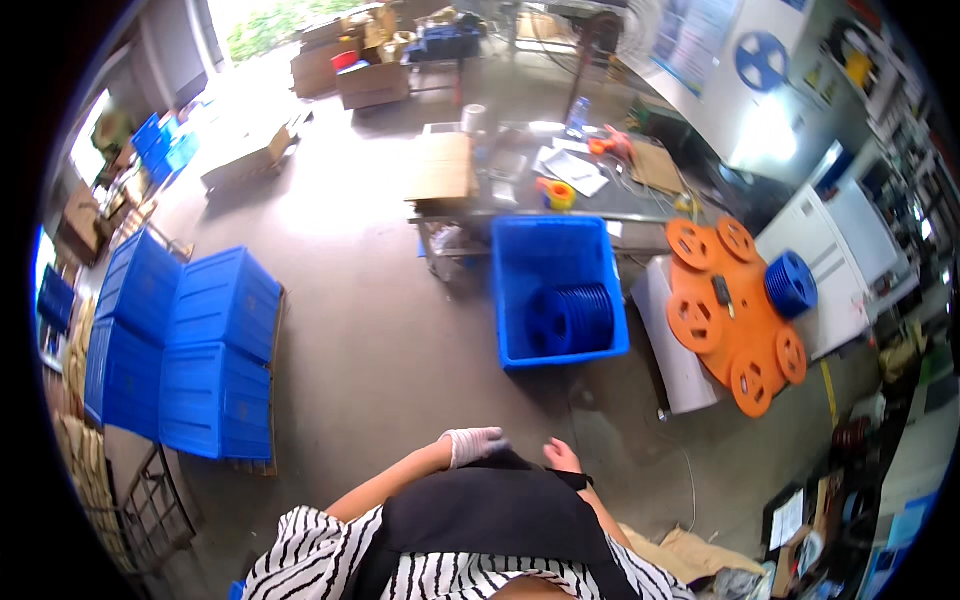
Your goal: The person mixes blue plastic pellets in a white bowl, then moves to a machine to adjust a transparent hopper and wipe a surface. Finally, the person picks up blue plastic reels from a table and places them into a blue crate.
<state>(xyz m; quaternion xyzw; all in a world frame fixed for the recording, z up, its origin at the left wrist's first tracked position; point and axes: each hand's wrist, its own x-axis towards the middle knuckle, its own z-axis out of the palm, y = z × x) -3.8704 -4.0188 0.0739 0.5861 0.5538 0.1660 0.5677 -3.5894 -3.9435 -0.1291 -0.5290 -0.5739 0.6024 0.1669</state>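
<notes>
My left hand (474,446) wears a whitish glove with greyish fingertips. It is at the front of my black apron (480,510), fingers stretched out, and nothing shows in it. My right hand (563,457) looks bare and hovers just right of the apron front, its fingers loosely bent and apart, holding nothing that I can see. Ahead of both hands, out of touch, a blue plastic bin (508,300) stands on the floor. Inside it lies a row of dark blue reels (580,318) on their sides.
To the right is an orange turntable (740,300) with round orange discs and a stack of blue reels (790,284). Behind the bin stands a workbench (500,205) with cardboard, papers and tape. Blue crates (220,350) are stacked on a pallet at left. A cable trails across the right floor.
</notes>
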